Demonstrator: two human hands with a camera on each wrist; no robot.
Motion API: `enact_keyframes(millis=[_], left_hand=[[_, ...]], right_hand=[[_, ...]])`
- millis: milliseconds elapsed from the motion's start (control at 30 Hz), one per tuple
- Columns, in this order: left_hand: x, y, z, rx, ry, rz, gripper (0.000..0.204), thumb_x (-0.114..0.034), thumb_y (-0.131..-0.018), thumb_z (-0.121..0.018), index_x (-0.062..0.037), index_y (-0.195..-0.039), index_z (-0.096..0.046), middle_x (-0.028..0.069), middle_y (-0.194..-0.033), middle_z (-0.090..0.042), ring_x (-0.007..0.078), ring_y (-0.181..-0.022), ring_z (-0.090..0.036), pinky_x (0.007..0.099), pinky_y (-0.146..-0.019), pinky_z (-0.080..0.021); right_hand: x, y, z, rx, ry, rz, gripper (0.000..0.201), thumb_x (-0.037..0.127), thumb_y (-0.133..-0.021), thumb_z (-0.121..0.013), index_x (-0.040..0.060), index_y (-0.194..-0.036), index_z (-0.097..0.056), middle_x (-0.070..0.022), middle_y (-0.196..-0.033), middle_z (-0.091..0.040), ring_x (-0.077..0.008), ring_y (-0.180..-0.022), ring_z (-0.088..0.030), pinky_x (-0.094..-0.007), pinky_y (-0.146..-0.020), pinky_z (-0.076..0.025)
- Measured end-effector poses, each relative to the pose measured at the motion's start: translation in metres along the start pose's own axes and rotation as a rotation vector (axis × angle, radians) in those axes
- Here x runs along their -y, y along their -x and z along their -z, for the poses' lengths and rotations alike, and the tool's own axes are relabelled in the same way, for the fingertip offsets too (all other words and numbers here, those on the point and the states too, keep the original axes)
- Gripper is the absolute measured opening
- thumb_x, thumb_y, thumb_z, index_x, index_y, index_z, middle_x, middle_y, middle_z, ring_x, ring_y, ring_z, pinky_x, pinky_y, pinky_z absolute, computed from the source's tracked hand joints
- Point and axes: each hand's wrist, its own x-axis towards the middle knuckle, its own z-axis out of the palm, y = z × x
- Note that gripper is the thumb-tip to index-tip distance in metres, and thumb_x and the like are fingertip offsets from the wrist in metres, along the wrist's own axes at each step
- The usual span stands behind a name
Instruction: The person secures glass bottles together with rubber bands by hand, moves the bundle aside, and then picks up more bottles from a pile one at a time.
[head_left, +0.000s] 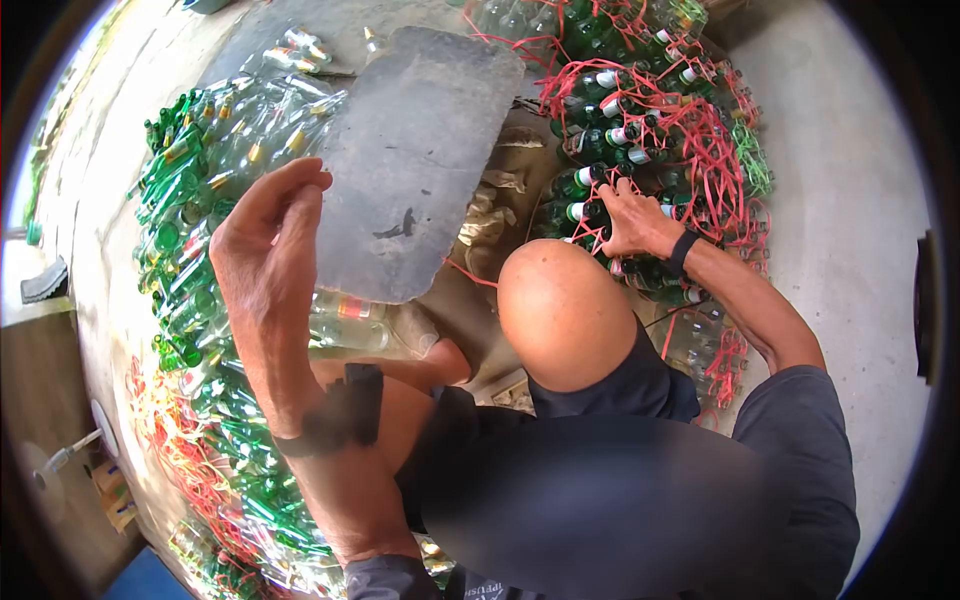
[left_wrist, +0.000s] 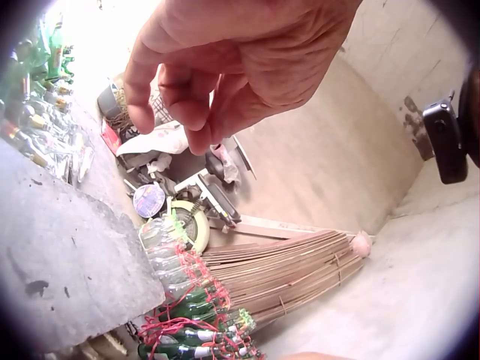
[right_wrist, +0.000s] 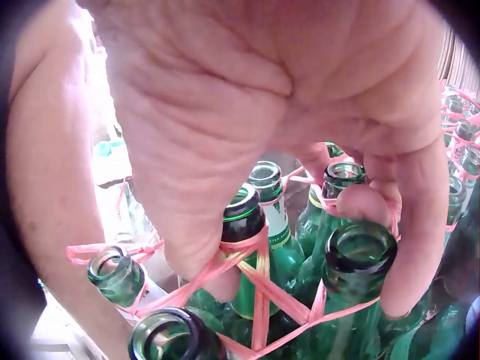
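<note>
Right-wrist view shows green bottles (right_wrist: 361, 274) standing together, near a bent knee (head_left: 560, 310), pink string (right_wrist: 260, 315) around them, I think for making one bundle. The right hand (right_wrist: 277, 97) curls round their necks, perhaps to steady them. The left hand (head_left: 275, 230), raised near a board (head_left: 425, 150), is loosely bent; I see nothing inside.

Glossy, smooth glass makes up the green bottles (right_wrist: 351, 289), bound with pinkish ribbon (right_wrist: 261, 322) that looks like thin, slightly shiny plastic. The grey slab (head_left: 420, 150) appears matt and scuffed, the sleeve (head_left: 800, 430) is dull cloth, and the slatted bundle (left_wrist: 277, 274) resembles rough wood.
</note>
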Motion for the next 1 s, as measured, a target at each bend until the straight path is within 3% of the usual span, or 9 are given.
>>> enact_keyframes(millis=[733,800,1000], left_hand=[[0.007,-0.004,-0.007,0.028,0.016,-0.003,0.024,-0.011,-0.100,-0.066,-0.0031,-0.120,-0.074,0.0051,-0.109,-0.076,0.0115,-0.100,-0.067,0.0286,-0.085,-0.052],[0.008,-0.005,-0.008,0.039,0.006,-0.011,0.023,-0.011,-0.100,-0.066,-0.0031,-0.120,-0.074,0.0053,-0.108,-0.076,0.0113,-0.100,-0.067,0.0283,-0.084,-0.052],[0.013,-0.005,-0.008,0.040,0.069,0.002,0.024,-0.009,-0.098,-0.067,-0.0013,-0.120,-0.074,0.0057,-0.107,-0.077,0.0090,-0.094,-0.066,0.0261,-0.080,-0.050]], right_hand=[[-0.022,0.004,-0.005,-0.016,-0.092,-0.016,0.079,0.020,-0.057,-0.084,0.0016,-0.124,-0.047,-0.0278,-0.114,-0.051,-0.0490,-0.094,-0.067,-0.0567,-0.080,-0.057],[-0.024,0.006,-0.013,-0.115,-0.138,0.039,0.079,0.020,-0.058,-0.085,0.0032,-0.126,-0.048,-0.0263,-0.116,-0.051,-0.0494,-0.100,-0.066,-0.0573,-0.082,-0.057],[-0.023,0.015,-0.015,-0.102,-0.164,0.009,0.103,0.031,-0.055,-0.097,0.0062,-0.141,-0.045,-0.0246,-0.127,-0.047,-0.0502,-0.115,-0.059,-0.0549,-0.093,-0.056]])
